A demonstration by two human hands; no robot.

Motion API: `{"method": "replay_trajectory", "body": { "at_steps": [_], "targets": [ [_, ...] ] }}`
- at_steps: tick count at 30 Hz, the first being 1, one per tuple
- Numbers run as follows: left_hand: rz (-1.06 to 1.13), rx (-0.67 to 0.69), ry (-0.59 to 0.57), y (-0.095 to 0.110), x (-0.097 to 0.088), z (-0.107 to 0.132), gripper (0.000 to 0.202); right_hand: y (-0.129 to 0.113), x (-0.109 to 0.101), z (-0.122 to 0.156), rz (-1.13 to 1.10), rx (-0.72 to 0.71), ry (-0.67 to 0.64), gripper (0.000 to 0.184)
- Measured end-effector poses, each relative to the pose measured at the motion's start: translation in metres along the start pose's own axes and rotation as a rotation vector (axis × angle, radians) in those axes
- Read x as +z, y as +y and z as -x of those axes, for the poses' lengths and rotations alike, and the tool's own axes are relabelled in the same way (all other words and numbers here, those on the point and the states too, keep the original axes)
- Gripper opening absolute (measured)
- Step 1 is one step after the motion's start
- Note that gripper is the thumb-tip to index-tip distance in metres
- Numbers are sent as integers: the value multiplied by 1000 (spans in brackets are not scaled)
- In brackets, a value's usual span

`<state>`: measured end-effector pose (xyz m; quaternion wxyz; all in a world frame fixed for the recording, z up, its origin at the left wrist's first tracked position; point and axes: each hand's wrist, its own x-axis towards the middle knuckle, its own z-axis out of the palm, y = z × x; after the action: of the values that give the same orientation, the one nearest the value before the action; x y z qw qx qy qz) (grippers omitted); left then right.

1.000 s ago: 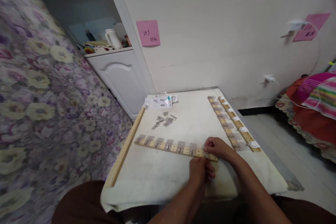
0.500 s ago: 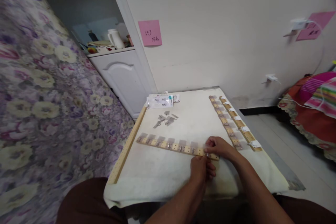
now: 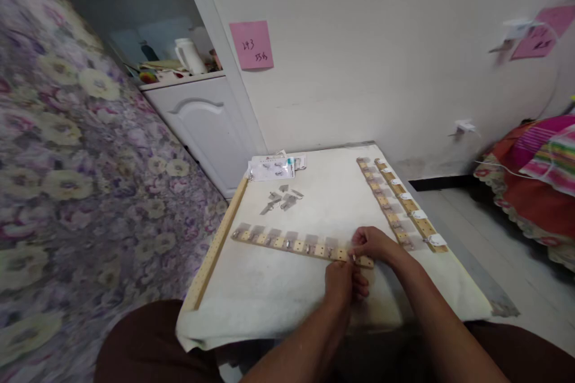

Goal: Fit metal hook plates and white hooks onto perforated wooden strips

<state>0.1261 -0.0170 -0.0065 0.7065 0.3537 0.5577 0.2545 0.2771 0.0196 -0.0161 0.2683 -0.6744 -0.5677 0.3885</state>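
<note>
Head view: the right hand (image 3: 370, 243) pinches a metal piece (image 3: 354, 258) near the end of the wooden strip (image 3: 298, 245) on the bench (image 3: 269, 293); whether the left hand (image 3: 340, 281) has a closed grip, I can't tell. Sideways tugging could skew the strip.

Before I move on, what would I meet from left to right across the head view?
Purple-and-white floral fabric, plain pale-wood perforated strip, pile of loose flat grey pieces, left hand, pale-wood strip with white tags, red fabric with frilled edge.
</note>
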Motion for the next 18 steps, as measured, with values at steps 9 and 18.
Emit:
{"method": "replay_trajectory", "body": {
  "at_steps": [9,18],
  "targets": [
    [-34,7,-19,2,-2,5,20,-10,-2,11,-9,-47,32,26],
    [-220,75,-301,7,-47,52,20,-17,-18,33,-52,-128,334,21]
  ]
}}
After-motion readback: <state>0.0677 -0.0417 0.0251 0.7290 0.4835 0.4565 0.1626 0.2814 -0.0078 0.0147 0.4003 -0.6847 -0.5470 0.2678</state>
